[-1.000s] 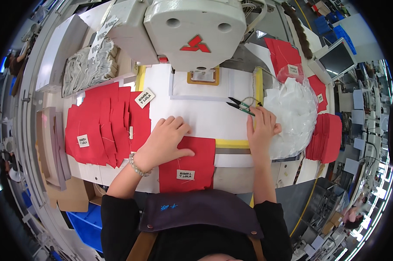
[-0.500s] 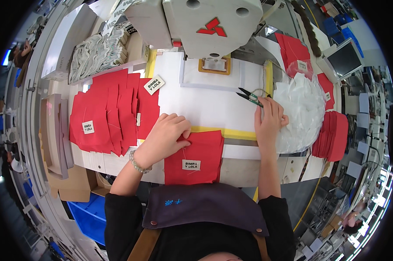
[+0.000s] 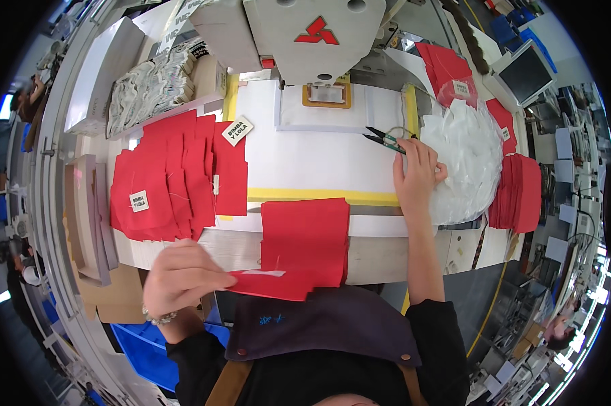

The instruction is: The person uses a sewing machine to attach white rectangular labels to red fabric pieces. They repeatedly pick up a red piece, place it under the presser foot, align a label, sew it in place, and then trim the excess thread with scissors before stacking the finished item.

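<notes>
My left hand [image 3: 183,274], blurred by motion, pinches the left edge of a red fabric panel [image 3: 288,281] at the near edge of the table. That panel is lifted and folded, with its pale label foreshortened. Beneath and beyond it lies more red fabric [image 3: 305,230], flat and overhanging slightly toward my dark apron [image 3: 319,325]. On the right, my right hand [image 3: 419,169] rests on the white work surface with its fingers closed round the handle of a pair of thread snips [image 3: 385,140]. The dark blades point left and stand apart.
Overlapping red panels [image 3: 156,183] lie to the left, beside a loose white label [image 3: 238,130]. A machine head [image 3: 312,40] stands at the back over a small brown frame [image 3: 326,95]. Right of my hand are a white plastic heap [image 3: 461,162] and a red stack [image 3: 515,193].
My left hand has moved left and toward me, raising and folding the top panel, so its label no longer faces up. The right hand stays with the snips; the whole view has shifted slightly.
</notes>
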`<state>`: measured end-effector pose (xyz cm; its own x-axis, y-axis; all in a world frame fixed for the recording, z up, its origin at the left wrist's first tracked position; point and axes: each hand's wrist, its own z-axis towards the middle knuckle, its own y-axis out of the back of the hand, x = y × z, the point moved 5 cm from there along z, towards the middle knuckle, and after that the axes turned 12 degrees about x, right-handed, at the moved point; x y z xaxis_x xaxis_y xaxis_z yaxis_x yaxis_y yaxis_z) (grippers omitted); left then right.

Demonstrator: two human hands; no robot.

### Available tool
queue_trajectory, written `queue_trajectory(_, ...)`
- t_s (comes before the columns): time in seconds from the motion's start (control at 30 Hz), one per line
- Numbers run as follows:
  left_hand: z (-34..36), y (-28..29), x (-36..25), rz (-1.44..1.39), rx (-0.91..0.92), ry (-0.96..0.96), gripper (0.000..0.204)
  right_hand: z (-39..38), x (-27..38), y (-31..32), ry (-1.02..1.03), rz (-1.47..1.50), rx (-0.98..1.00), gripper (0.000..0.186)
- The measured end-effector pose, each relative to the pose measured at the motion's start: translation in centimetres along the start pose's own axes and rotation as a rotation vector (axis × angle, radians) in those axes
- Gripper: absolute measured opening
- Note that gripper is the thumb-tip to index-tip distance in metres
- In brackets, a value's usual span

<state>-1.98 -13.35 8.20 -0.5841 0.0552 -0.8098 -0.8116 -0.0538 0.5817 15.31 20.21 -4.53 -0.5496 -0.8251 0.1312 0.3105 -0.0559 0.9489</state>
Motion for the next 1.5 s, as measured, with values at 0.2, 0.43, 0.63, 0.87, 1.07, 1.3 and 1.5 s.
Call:
queue_trajectory(0.2,-3.8,7.3,3.1,0.332,-0.461,0.53,0.012,0.0,-0.2,-0.1,-0.006,-0.019,0.003,0.029)
queue_trajectory(0.43,-1.4,9.9,8.3,0.778,-0.54,0.518,0.037,0.2,0.3,0.1,-0.023,-0.003,0.04,0.03)
queue_trajectory(0.63,8.8,-3.0,7.4,0.286,-0.066,0.18,0.025,0.1,0.0,0.1,-0.027,-0.017,0.047,0.029)
queue_trajectory(0.87,11.0,-11.1,6.6,0.325,0.037,0.081,0.014,0.2,0.1,0.3,-0.046,0.002,0.052,0.026)
queue_trajectory(1.07,10.9,-11.5,6.0,0.488,0.037,0.089,0.009,0.1,0.1,0.4,-0.04,-0.025,0.04,0.027)
queue_trajectory(1.3,9.3,-11.2,4.6,0.716,0.056,-0.028,0.011,-3.9,2.6,3.3,0.403,0.355,-0.137,0.03)
queue_trajectory(1.5,11.4,-7.7,1.5,0.862,-0.156,-0.181,0.019,-6.9,6.8,3.9,0.788,0.753,0.013,0.031)
